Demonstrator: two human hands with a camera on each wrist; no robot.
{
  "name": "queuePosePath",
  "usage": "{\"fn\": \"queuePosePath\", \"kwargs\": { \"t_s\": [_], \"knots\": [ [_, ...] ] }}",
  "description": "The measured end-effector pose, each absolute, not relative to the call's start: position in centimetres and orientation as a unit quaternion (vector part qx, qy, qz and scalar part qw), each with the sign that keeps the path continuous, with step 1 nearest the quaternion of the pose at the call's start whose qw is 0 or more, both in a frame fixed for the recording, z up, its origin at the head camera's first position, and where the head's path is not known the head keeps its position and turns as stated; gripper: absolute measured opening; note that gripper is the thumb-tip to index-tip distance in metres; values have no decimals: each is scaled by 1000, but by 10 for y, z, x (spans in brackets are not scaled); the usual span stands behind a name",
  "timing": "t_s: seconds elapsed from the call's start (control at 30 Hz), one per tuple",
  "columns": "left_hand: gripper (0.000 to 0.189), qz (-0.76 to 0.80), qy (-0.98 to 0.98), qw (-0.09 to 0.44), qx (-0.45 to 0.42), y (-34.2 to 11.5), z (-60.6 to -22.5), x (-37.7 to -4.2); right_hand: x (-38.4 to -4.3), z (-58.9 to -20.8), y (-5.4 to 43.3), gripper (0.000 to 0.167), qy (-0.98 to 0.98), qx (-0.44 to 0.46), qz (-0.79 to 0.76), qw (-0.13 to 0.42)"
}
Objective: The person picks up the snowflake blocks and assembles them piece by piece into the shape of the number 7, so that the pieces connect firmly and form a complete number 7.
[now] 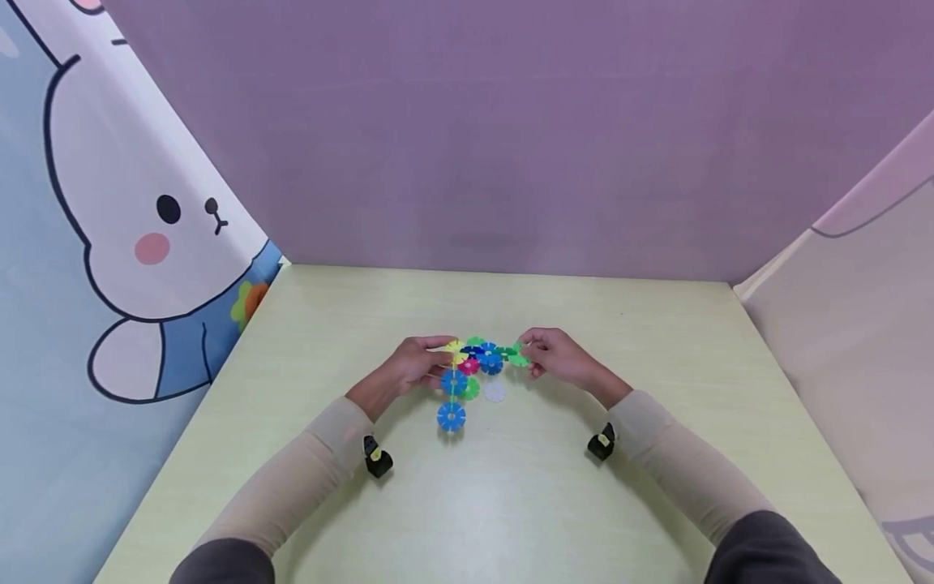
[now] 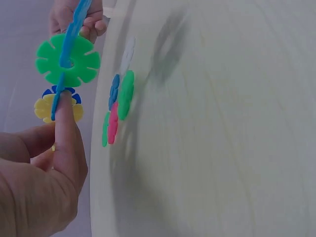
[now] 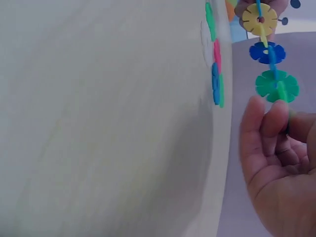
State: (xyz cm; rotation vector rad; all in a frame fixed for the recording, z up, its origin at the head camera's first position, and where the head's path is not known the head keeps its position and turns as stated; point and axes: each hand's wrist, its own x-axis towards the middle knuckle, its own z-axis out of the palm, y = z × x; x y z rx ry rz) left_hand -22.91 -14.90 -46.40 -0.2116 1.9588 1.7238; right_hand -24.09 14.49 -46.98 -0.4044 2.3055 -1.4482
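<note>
A chain of slotted plastic snowflake discs runs between both hands above the table. My left hand point(image 1: 416, 362) grips the chain's left part near a yellow disc point(image 1: 457, 350). From there, blue discs such as this blue disc point(image 1: 451, 417) extend toward me. In the left wrist view, a green disc point(image 2: 48, 60) sits just beyond the index fingertip. My right hand point(image 1: 560, 355) pinches a green disc at the other end between thumb and fingers. Along the span, the right wrist view shows a dark blue disc point(image 3: 257, 53) and another green disc point(image 3: 263, 87).
Beneath the chain, several loose discs lie on the pale table point(image 1: 511, 503): a pink disc point(image 2: 113, 123), a blue disc point(image 2: 114, 93), a white disc point(image 1: 494, 391) and green ones. A purple partition point(image 1: 481, 162) rises behind the table, with printed panels on both sides.
</note>
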Motion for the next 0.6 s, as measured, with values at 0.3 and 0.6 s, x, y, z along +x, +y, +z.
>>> {"fn": "queuePosePath", "kwargs": {
  "t_s": [0.3,0.6],
  "knots": [
    [38,607,752,247,-71,-155,-464,-236,-253,-468,141,23,812,-144,-524,211],
    [38,570,785,232,-72,-149,-461,-245,-261,-468,142,22,806,-135,-534,219]
  ]
}}
